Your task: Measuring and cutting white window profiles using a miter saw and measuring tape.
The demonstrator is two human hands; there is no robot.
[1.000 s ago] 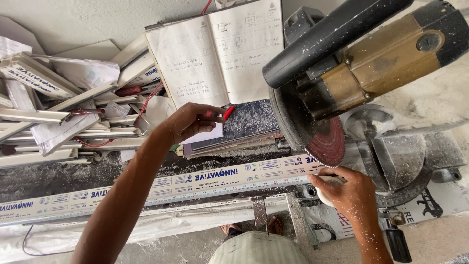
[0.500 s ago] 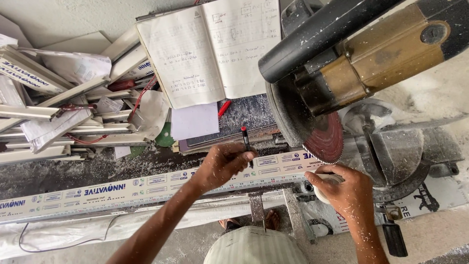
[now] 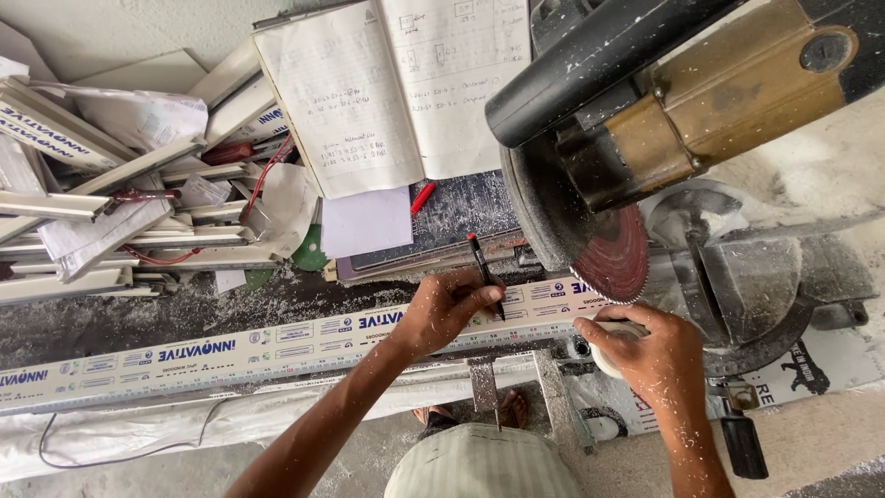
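A long white profile strip (image 3: 277, 346) with blue print lies across the saw bench, its right end under the red saw blade (image 3: 613, 254). My left hand (image 3: 447, 309) holds a black pen (image 3: 486, 272) with its tip down on the strip. My right hand (image 3: 645, 346), dusted with white chips, grips a round white tape measure (image 3: 619, 330) pressed on the strip's right end, just below the blade. The mitre saw's raised motor head (image 3: 682, 111) hangs above both hands.
An open notebook (image 3: 396, 92) with handwriting lies beyond the strip, a red pen (image 3: 422, 197) and loose papers beside it. Offcut white profiles (image 3: 120, 212) pile up at the left. Sawdust covers the bench. My feet in sandals (image 3: 502, 410) show below.
My left hand came back from near the notebook with the pen and set its tip on the strip. My right hand stayed at the strip's right end.
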